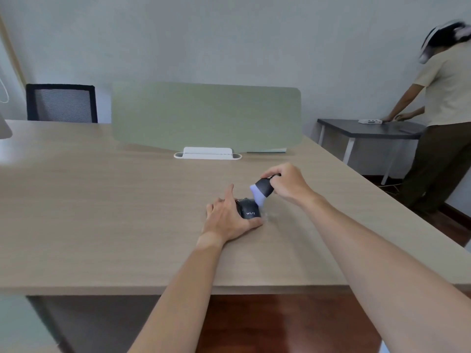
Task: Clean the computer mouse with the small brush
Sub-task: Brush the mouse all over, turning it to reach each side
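A black computer mouse [249, 211] with white lettering lies on the light wooden desk [114, 212], right of centre. My left hand [228, 217] grips it from the left, thumb curled round its near end, index finger stretched forward. My right hand [286, 184] holds a small brush [262, 189] with a black body and pale violet bristles. The bristles point down-left and touch the mouse's far right side.
A green divider panel [206, 115] on a white base [207, 152] stands across the desk's far middle. A black mesh chair [61, 103] is at the back left. A person [443, 110] stands at a dark side table [369, 129] on the right. The desk's front edge is close.
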The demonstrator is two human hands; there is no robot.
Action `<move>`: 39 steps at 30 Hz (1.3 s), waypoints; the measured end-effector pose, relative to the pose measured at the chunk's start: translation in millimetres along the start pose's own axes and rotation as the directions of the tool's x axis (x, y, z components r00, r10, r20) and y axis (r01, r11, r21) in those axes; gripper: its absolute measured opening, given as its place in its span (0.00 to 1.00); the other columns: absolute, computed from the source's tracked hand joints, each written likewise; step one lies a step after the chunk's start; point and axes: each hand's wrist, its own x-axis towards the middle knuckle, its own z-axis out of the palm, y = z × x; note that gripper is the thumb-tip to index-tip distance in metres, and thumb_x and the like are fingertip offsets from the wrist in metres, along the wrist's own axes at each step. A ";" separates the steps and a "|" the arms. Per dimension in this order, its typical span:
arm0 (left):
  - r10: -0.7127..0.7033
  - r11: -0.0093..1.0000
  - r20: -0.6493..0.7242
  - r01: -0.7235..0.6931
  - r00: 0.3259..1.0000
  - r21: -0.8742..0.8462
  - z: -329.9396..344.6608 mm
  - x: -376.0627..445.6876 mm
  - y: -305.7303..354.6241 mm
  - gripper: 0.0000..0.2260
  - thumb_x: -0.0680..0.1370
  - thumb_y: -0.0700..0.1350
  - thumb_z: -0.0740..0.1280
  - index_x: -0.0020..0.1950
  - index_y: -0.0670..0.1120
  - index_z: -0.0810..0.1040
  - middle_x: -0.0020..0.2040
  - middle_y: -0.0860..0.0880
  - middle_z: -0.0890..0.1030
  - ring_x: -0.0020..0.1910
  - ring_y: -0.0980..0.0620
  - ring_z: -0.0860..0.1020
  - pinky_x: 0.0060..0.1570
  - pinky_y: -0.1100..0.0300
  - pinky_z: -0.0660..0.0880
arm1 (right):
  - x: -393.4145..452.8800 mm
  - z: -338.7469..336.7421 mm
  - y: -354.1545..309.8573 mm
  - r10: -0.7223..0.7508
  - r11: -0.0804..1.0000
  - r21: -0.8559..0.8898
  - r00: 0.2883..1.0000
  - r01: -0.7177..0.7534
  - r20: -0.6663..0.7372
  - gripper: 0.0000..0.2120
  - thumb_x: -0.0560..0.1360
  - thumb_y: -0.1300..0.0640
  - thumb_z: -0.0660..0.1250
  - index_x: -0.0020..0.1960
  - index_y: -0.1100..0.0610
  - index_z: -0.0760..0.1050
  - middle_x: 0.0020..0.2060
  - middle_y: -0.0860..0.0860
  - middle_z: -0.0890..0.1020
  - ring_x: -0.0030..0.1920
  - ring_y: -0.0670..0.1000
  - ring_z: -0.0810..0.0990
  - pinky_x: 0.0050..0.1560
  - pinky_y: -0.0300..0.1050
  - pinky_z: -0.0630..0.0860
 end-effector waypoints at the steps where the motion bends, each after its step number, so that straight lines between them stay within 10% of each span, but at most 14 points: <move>1: 0.002 1.000 0.003 -0.002 1.000 0.001 0.0 0.1 0.2 0.59 0.54 0.75 0.65 0.78 0.49 0.50 0.63 0.50 0.77 0.67 0.46 0.69 0.65 0.51 0.60 | -0.8 -0.3 -3.2 0.009 0.999 0.038 1.000 -0.010 0.010 0.21 0.69 0.71 0.55 0.49 0.60 0.85 0.43 0.52 0.82 0.36 0.47 0.76 0.40 0.37 0.73; 7: 0.039 0.999 0.009 -0.039 0.999 -0.004 0.2 0.4 -2.4 0.53 0.61 0.70 0.70 0.78 0.50 0.50 0.60 0.53 0.78 0.65 0.46 0.70 0.62 0.52 0.59 | -5.4 10.4 -5.7 0.046 0.999 0.018 0.990 -0.049 0.130 0.21 0.70 0.70 0.56 0.52 0.59 0.84 0.44 0.55 0.83 0.29 0.50 0.76 0.36 0.39 0.74; 13: 0.052 0.999 0.015 -0.052 0.999 -0.014 -1.6 0.4 -1.5 0.51 0.60 0.68 0.67 0.77 0.51 0.53 0.62 0.54 0.78 0.66 0.46 0.69 0.61 0.55 0.57 | 4.4 3.3 0.9 0.049 0.985 -0.166 0.999 -0.044 0.022 0.20 0.74 0.67 0.58 0.61 0.58 0.81 0.60 0.54 0.82 0.62 0.56 0.78 0.64 0.50 0.74; 19: 0.028 0.999 -0.067 -0.030 0.997 -0.026 1.5 -0.6 -0.5 0.46 0.60 0.75 0.68 0.72 0.54 0.63 0.64 0.52 0.75 0.67 0.48 0.69 0.67 0.51 0.62 | 2.6 3.5 -7.2 0.083 0.996 0.019 0.989 -0.086 0.124 0.09 0.73 0.64 0.63 0.45 0.58 0.82 0.35 0.53 0.78 0.29 0.51 0.74 0.30 0.38 0.72; 26: 0.008 1.000 -0.115 -0.009 0.993 -0.015 5.4 -1.2 -2.3 0.41 0.66 0.65 0.68 0.74 0.47 0.63 0.63 0.49 0.76 0.68 0.45 0.69 0.68 0.49 0.61 | 7.6 -1.6 10.3 0.109 0.973 -0.211 0.993 -0.096 0.048 0.13 0.73 0.67 0.62 0.51 0.58 0.82 0.53 0.58 0.82 0.54 0.57 0.80 0.56 0.47 0.77; 33: -0.006 1.000 -0.148 0.003 0.989 -0.022 5.5 -0.8 -1.3 0.38 0.69 0.60 0.71 0.73 0.44 0.64 0.61 0.46 0.76 0.65 0.43 0.72 0.64 0.49 0.65 | -2.0 2.6 -4.9 0.138 0.987 0.052 0.971 -0.151 0.194 0.10 0.72 0.66 0.61 0.43 0.59 0.82 0.30 0.53 0.78 0.27 0.51 0.74 0.28 0.40 0.69; 39: -0.013 0.999 -0.144 0.008 0.990 -0.036 2.4 0.8 -2.4 0.36 0.68 0.58 0.71 0.70 0.43 0.67 0.57 0.47 0.79 0.62 0.43 0.75 0.62 0.49 0.67 | 0.5 6.6 4.4 0.047 0.993 -0.113 0.994 -0.036 0.094 0.16 0.70 0.69 0.60 0.48 0.56 0.83 0.42 0.52 0.82 0.45 0.53 0.78 0.43 0.41 0.75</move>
